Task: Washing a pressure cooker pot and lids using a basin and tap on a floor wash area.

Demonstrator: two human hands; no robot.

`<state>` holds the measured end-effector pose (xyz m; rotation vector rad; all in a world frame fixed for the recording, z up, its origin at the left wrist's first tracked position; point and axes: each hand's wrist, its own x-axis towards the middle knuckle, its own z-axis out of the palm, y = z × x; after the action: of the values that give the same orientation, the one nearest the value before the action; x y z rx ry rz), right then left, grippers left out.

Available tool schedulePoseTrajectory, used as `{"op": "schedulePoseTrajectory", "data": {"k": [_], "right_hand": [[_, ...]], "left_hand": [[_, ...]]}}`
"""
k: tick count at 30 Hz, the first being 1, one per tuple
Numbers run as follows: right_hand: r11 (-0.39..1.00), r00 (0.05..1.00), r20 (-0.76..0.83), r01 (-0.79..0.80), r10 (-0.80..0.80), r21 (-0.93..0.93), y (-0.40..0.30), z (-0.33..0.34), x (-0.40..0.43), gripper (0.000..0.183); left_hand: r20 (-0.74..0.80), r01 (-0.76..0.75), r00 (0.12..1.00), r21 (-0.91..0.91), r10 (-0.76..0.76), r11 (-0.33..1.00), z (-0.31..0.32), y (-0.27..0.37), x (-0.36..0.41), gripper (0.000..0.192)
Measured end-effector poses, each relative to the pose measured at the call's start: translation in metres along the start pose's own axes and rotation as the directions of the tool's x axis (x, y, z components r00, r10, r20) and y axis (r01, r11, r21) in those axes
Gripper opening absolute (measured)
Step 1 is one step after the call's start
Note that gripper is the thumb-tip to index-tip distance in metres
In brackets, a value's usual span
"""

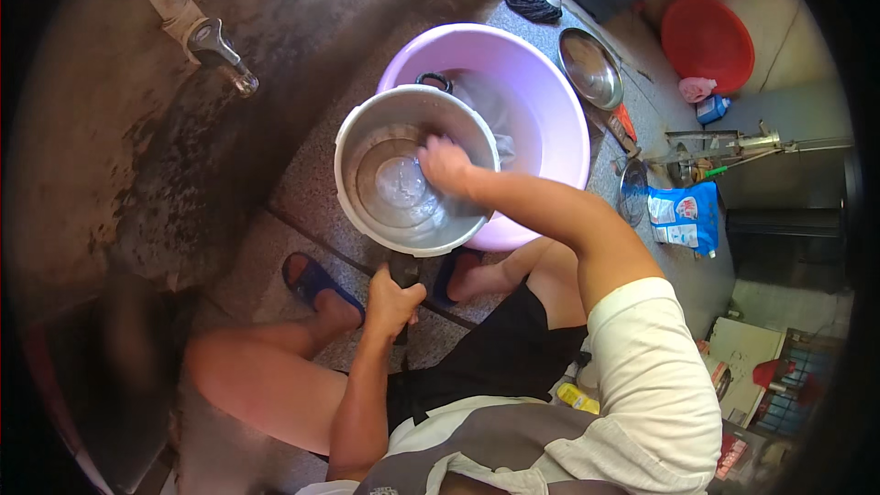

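A metal pot (364,110), which looks like a pressure cooker body, is tilted with its mouth towards me, partly over the pink basin (550,96). My left hand (392,302) grips the pot's long black handle (405,268). Inside the pot, my right hand (447,163) is at the inner wall with its fingers curled and blurred. Whether it holds anything cannot be told. Shallow clear water (402,182) gleams on the pot's bottom. A small black side handle (434,80) is on the pot's far rim. Greyish cloth (491,103) lies in water in the basin.
A metal tap (223,58) juts from the stained wall at the upper left. Right of the basin are a round metal lid (592,69), a blue bag (684,216) and a cleaver-like tool (622,130). A mop (529,0) and a red basin (708,41) are farther back.
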<state>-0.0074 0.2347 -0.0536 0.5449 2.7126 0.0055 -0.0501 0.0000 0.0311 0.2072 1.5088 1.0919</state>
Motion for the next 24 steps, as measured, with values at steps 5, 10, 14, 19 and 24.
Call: {"op": "schedulePoseTrajectory", "data": {"k": [5,10,14,19,24], "right_hand": [[0.906,0.881,0.265,0.319,-0.392,0.279,-0.05,-0.003,-0.022,0.017],[0.762,0.818,-0.339,0.565,-0.465,0.317,-0.057,-0.003,0.02,0.014],[0.928,0.875,-0.439,0.315,-0.204,0.197,-0.017,0.0,0.053,0.014],[0.971,0.988,-0.127,-0.054,0.085,0.232,0.003,-0.004,0.009,0.014],[0.909,0.905,0.264,0.233,-0.332,0.345,-0.052,-0.017,-0.026,0.02]], "left_hand": [[0.012,0.011,1.0,0.002,-0.011,1.0,0.005,-0.001,0.0,0.029],[-0.016,-0.009,1.0,0.036,0.009,0.999,0.005,-0.007,0.002,0.033],[0.017,-0.014,1.0,0.029,0.014,0.999,0.002,-0.015,0.005,0.032],[0.018,0.005,1.0,0.018,-0.005,1.0,-0.005,-0.01,0.005,0.03],[0.018,0.002,1.0,0.02,-0.003,1.0,-0.003,-0.005,0.001,0.033]]}}
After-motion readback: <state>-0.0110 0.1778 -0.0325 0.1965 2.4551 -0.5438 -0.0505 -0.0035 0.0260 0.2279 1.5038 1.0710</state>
